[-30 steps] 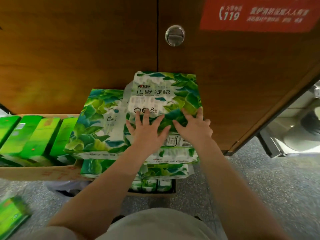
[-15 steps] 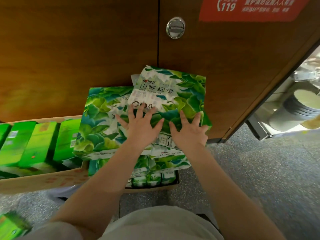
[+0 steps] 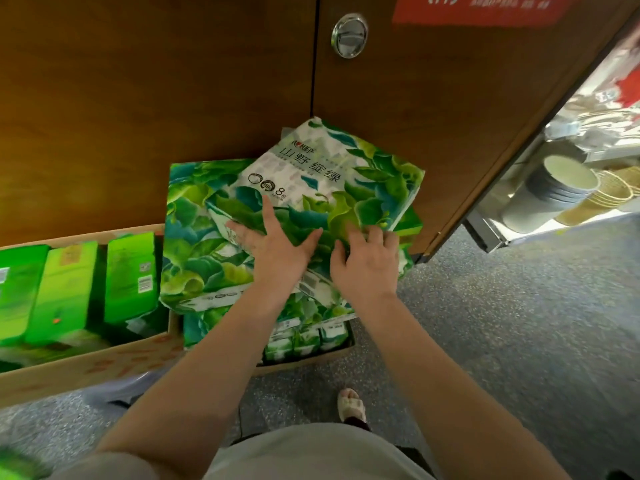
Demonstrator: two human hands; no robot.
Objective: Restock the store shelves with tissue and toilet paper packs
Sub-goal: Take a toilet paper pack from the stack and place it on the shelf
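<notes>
Cardboard box [image 3: 86, 368], far left, on the floor [image 3: 502, 341]: holds bright green packs [image 3: 128, 275] standing on end. Leaf-print tissue pack [image 3: 194, 244]: flat on a stack just right of that box. Top tissue pack [image 3: 346, 181]: lies askew across the stack, against the wooden cabinet doors [image 3: 156, 98]. Left hand [image 3: 277, 247]: fingers spread flat, pressing the top pack's near edge. Right hand [image 3: 367, 268]: fingers curled at the same edge, apparently pinching the wrapper, though the grip is partly hidden. Round metal pull [image 3: 349, 35]: on the right door. Stacked grey bowls [image 3: 550, 192]: far right, on a low shelf.
</notes>
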